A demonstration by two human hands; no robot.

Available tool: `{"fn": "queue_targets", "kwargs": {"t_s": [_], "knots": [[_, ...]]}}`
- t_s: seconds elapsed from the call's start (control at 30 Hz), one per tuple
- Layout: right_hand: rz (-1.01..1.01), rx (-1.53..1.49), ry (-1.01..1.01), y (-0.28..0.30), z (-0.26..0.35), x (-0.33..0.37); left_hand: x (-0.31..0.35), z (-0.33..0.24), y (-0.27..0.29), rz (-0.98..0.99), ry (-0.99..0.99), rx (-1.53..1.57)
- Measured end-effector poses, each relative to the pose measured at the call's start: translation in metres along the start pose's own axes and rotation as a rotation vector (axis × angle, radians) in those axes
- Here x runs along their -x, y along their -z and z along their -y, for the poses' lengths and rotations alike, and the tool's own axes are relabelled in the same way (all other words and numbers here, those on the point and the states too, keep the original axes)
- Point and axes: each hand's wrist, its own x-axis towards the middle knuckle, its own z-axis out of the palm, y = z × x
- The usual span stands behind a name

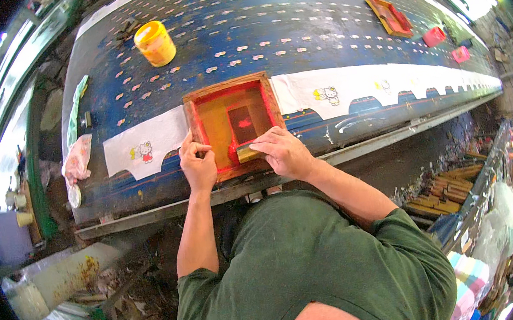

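A wooden screen-printing frame (226,87) with red-stained inner edges lies on the white cloth pieces near the table's front edge. My left hand (198,164) is closed at the frame's lower left side, its fingers curled against the wood. Inside the frame, near its lower right corner, my right hand (284,152) grips a small squeegee (247,154) with a yellowish handle. Red ink (232,151) sits beside the squeegee's left end. The mesh shows a darker rectangle with a small red patch. White cloth (293,88) with printed cartoon cats extends on both sides.
A yellow ink-stained bucket (155,44) stands on the long dark table (193,18). Farther right are another red-stained frame (389,16) and pink containers (434,36). A stained rag (77,160) hangs at the left edge. Wooden-handled tools (448,191) lie below, right.
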Motion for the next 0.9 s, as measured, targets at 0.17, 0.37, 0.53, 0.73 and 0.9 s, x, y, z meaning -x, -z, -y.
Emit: {"fn": "queue_targets", "kwargs": {"t_s": [0.17,0.37,0.53,0.73,0.9], "knots": [[-0.145,-0.09,-0.021,-0.004,-0.001,0.01,-0.001,-0.005,0.004,-0.006,-0.033,-0.027],[-0.224,-0.112,-0.082,0.013,-0.008,0.031,-0.003,-0.044,-0.007,-0.005,-0.128,0.041],[-0.336,-0.06,-0.115,0.049,-0.034,0.066,0.013,-0.072,-0.069,-0.014,-0.121,0.101],[-0.378,0.022,-0.18,0.109,-0.09,0.119,0.033,-0.116,-0.169,0.0,-0.129,0.175],[-0.356,0.01,-0.188,0.151,-0.123,0.146,0.044,-0.13,-0.222,0.006,-0.106,0.139]]}}
